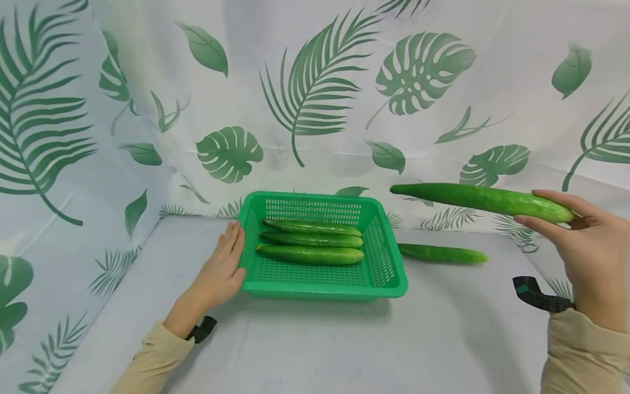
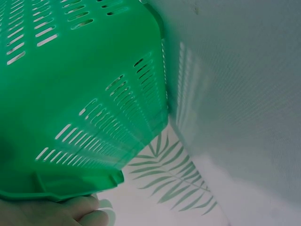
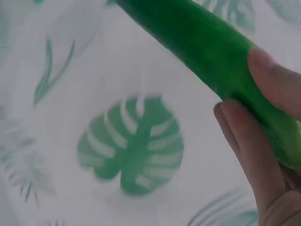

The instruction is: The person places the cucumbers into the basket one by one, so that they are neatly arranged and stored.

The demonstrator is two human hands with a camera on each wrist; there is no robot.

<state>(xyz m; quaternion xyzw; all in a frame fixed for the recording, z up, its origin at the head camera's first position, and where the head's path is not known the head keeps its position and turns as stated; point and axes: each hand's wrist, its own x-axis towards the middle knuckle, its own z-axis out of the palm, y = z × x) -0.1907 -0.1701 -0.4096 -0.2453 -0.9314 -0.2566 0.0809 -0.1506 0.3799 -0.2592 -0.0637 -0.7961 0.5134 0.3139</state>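
Observation:
My right hand grips a cucumber near its thick end, up in the air to the right of the basket. In the right wrist view the thumb and fingers close on the same cucumber from both sides. My left hand lies with straight fingers against the left rim of a green plastic basket. Inside the basket, three cucumbers lie side by side. Seen from the left wrist, fingers touch the rim of the basket.
Another cucumber lies on the white tabletop, just right of the basket, its left end hidden by the basket wall. Behind the table hangs a white cloth with green leaf prints; more of it stands on the left side.

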